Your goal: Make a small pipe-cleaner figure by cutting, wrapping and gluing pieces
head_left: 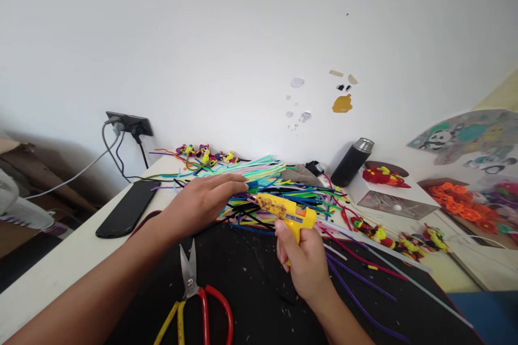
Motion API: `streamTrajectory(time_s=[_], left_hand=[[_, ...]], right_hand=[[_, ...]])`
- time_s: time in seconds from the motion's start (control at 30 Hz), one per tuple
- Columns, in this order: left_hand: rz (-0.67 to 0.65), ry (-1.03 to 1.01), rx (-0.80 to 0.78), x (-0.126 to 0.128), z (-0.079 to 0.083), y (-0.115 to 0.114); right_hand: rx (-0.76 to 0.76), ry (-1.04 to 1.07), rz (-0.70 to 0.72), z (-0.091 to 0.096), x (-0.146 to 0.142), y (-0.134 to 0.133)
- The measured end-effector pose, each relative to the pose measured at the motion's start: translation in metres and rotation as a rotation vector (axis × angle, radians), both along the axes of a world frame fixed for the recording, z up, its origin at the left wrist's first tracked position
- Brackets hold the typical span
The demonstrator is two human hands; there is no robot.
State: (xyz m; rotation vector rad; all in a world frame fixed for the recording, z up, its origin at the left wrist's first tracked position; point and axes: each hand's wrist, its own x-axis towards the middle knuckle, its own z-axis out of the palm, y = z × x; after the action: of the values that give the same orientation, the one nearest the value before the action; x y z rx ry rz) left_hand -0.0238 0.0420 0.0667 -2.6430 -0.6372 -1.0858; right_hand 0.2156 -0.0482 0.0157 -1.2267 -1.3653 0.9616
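My right hand (pixel 303 259) is wrapped round the handle of a yellow hot glue gun (pixel 283 209), whose dark-stained nozzle end points left. My left hand (pixel 206 198) pinches a small blue-green fuzzy piece (pixel 252 185) just above and beside the nozzle. Whether glue touches that piece is too small to tell. Behind both hands spreads a heap of colourful pipe cleaners (pixel 267 172). Below my left forearm, scissors (pixel 190 275) with red and yellow handles lie with their blades apart on the black mat (pixel 259 291).
A black phone (pixel 127 209) lies on the left, near the wall socket (pixel 129 123) and its cords. Towards the back right stand a black thermos (pixel 352 163) and a white drawer box (pixel 392 199). Small colourful figures (pixel 413 242) lie at right; purple pipe cleaners (pixel 360 302) cross the mat.
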Motion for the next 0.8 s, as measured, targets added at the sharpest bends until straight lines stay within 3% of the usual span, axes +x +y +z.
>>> streamTrajectory(time_s=[0.6,0.8], left_hand=[[-0.006,-0.03,-0.052,-0.0015,-0.0058,0.0024],[-0.007,-0.04,-0.048,-0.0012,-0.0042,0.002]], right_hand=[[0.015,-0.013,-0.006,0.0029,-0.0003,-0.0005],[0.035,-0.025,-0.036,-0.0044,-0.0004,-0.0005]])
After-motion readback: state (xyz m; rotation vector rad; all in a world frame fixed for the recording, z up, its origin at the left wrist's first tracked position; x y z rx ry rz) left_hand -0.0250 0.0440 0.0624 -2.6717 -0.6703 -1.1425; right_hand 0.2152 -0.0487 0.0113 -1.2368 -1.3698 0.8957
